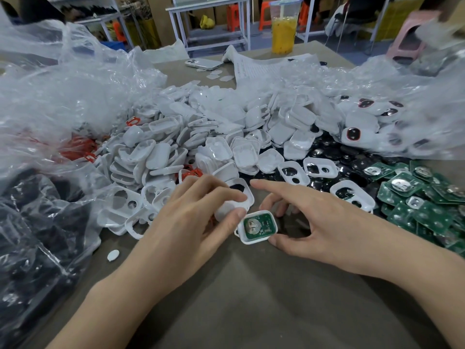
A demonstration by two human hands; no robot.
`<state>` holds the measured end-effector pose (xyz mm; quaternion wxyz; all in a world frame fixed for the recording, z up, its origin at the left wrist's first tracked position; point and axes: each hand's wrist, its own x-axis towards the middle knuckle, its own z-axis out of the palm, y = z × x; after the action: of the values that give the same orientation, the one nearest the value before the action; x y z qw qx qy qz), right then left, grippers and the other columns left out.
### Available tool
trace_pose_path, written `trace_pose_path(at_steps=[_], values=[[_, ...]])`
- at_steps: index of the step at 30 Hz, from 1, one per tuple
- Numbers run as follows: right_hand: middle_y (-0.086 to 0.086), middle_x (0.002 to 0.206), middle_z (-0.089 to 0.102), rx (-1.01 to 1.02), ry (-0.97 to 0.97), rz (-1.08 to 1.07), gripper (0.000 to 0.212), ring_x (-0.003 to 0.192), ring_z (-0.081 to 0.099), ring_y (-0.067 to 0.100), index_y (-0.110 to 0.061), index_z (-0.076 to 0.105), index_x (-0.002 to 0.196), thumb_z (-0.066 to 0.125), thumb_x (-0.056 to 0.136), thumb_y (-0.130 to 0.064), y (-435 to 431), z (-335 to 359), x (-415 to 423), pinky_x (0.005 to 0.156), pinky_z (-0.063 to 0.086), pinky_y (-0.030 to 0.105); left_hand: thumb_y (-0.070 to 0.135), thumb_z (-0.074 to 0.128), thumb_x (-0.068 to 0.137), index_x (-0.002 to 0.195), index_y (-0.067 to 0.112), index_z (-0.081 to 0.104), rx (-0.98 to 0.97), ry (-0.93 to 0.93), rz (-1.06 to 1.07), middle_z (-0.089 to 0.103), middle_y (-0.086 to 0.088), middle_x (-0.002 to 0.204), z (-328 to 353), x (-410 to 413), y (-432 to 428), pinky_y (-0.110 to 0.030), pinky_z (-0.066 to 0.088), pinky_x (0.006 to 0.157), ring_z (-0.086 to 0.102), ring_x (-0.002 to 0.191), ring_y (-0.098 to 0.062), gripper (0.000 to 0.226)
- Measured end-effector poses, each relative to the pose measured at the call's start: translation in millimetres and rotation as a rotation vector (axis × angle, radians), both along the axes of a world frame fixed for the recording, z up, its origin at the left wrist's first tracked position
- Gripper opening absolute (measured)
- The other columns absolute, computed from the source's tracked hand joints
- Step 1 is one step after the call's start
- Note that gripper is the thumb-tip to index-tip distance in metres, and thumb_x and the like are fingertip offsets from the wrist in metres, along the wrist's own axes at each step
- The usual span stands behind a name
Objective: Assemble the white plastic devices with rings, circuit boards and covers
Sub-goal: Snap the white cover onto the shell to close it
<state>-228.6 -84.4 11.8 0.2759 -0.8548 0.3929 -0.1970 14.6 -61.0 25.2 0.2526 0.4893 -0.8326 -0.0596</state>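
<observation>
The left hand (pixel 191 217) pinches a cover (pixel 227 209) just up-left of the board-filled shell (pixel 258 227), which the right hand (pixel 319 222) grips.

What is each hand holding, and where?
Left hand pinches a white cover by its near edge; right hand holds the board-filled shell by its right end, between thumb and fingers.

L fingers (pixel 226 192) hide part of white cover (pixel 227 209); rt bag (pixel 427 102) blurred.
</observation>
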Motion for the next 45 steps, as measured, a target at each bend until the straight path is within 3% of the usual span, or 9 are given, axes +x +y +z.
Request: trace_pose_path(at_steps=[3,7,12,15,20,23,25,32,45], values=[[-0.029,0.121,0.054,-0.013,0.027,-0.008,0.073,0.119,0.05,-0.002,-0.058,0.022,0.148,0.06,0.085,-0.053,1,1,-1,0.09,0.041,0.016,0.05,0.048,0.098,0.115,0.03,0.069,0.005,-0.044,0.03,0.058,0.015,0.113,0,6,-3,-0.031,0.044,0.092,0.053,0.108,-0.013,0.033],[-0.03,0.122,0.053,-0.013,0.033,-0.007,0.074,0.12,0.048,-0.002,-0.061,0.02,0.146,0.06,0.085,-0.052,2,4,-3,0.094,0.036,0.01,0.051,0.05,0.097,0.116,0.029,0.069,0.001,-0.122,0.015,0.06,0.013,0.117,0,8,-4,-0.032,0.044,0.093,0.053,0.109,-0.012,0.035],[-0.028,0.123,0.052,-0.03,0.037,-0.008,0.076,0.116,0.051,0.001,-0.063,0.019,0.145,0.064,0.087,-0.045,4,8,-1,0.087,0.046,0.02,0.046,0.052,0.097,0.115,0.027,0.07,-0.039,-0.141,0.012,0.061,0.011,0.116,-2,8,-5,-0.036,0.045,0.092,0.055,0.108,-0.015,0.032],[-0.027,0.124,0.052,-0.028,0.026,0.004,0.076,0.114,0.051,0.001,-0.061,0.021,0.146,0.066,0.088,-0.04,4,8,-1,0.094,0.04,0.017,0.043,0.052,0.099,0.115,0.026,0.069,-0.075,-0.103,-0.002,0.061,0.011,0.116,-2,8,-5,-0.036,0.046,0.092,0.055,0.108,-0.014,0.029],[-0.031,0.125,0.05,-0.021,0.015,0.012,0.073,0.115,0.051,0.001,-0.063,0.018,0.145,0.06,0.087,-0.046,5,9,1,0.086,0.047,0.02,0.04,0.055,0.099,0.108,0.024,0.069,-0.114,0.01,-0.042,0.059,0.013,0.108,0,4,0,-0.029,0.045,0.087,0.055,0.098,-0.012,0.022],[-0.031,0.125,0.05,-0.009,0.0,0.016,0.074,0.115,0.05,-0.002,-0.064,0.018,0.145,0.062,0.089,-0.044,4,9,1,0.094,0.039,0.011,0.043,0.059,0.097,0.104,0.023,0.071,-0.099,-0.018,-0.085,0.059,0.01,0.099,-2,-3,2,-0.029,0.044,0.086,0.053,0.091,-0.014,0.025],[-0.03,0.126,0.05,-0.004,0.006,0.014,0.076,0.115,0.051,-0.002,-0.064,0.018,0.145,0.064,0.09,-0.04,4,8,0,0.097,0.034,0.01,0.044,0.06,0.095,0.104,0.025,0.072,-0.067,-0.042,-0.1,0.059,0.01,0.097,-3,-5,3,-0.028,0.044,0.084,0.05,0.091,-0.013,0.024],[-0.03,0.127,0.05,-0.005,0.023,0.026,0.078,0.115,0.051,0.0,-0.063,0.019,0.145,0.067,0.091,-0.034,4,10,0,0.096,0.036,0.014,0.044,0.063,0.093,0.107,0.029,0.071,-0.036,-0.084,-0.085,0.057,0.011,0.098,-5,-5,3,-0.028,0.043,0.085,0.052,0.093,-0.014,0.022],[-0.029,0.125,0.052,0.012,0.009,0.037,0.079,0.114,0.052,0.002,-0.06,0.022,0.147,0.067,0.091,-0.028,4,10,0,0.094,0.036,0.009,0.043,0.062,0.093,0.104,0.027,0.07,-0.081,-0.109,-0.085,0.057,0.011,0.096,-8,-6,2,-0.022,0.04,0.085,0.051,0.091,-0.012,0.021]])
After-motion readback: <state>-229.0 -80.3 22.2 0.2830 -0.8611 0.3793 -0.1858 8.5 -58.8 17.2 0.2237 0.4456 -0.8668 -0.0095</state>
